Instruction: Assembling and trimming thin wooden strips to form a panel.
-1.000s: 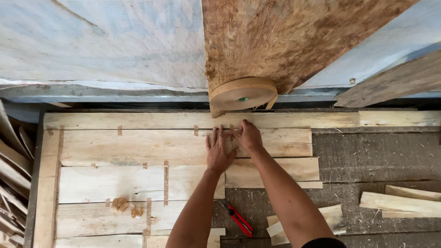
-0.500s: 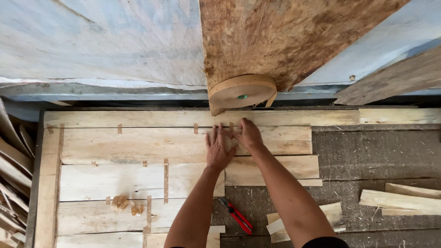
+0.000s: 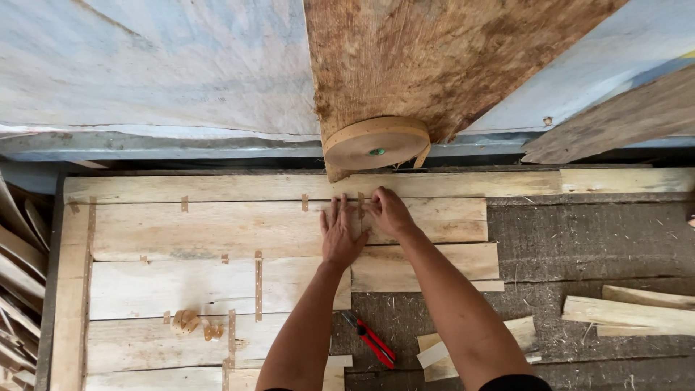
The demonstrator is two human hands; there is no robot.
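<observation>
Thin pale wood veneer sheets (image 3: 217, 232) lie side by side on a work surface, joined by short strips of brown tape. My left hand (image 3: 340, 233) lies flat, fingers spread, on a sheet beside a seam. My right hand (image 3: 389, 213) presses its fingertips on a vertical tape strip (image 3: 360, 204) at that seam, touching the left hand's fingers. A large roll of brown paper tape (image 3: 376, 142) sits just beyond the hands, leaning on a rough brown board (image 3: 434, 58).
A red-handled cutter (image 3: 371, 339) lies on the dark surface (image 3: 594, 239) between my forearms. Loose veneer offcuts (image 3: 622, 313) lie at right and near my right elbow. Stacked veneer strips (image 3: 18, 275) fill the left edge. Two crumpled tape bits (image 3: 194, 324) rest lower left.
Both hands have stayed at the seam with only small finger shifts on the tape strip. The sheets and roll have not moved.
</observation>
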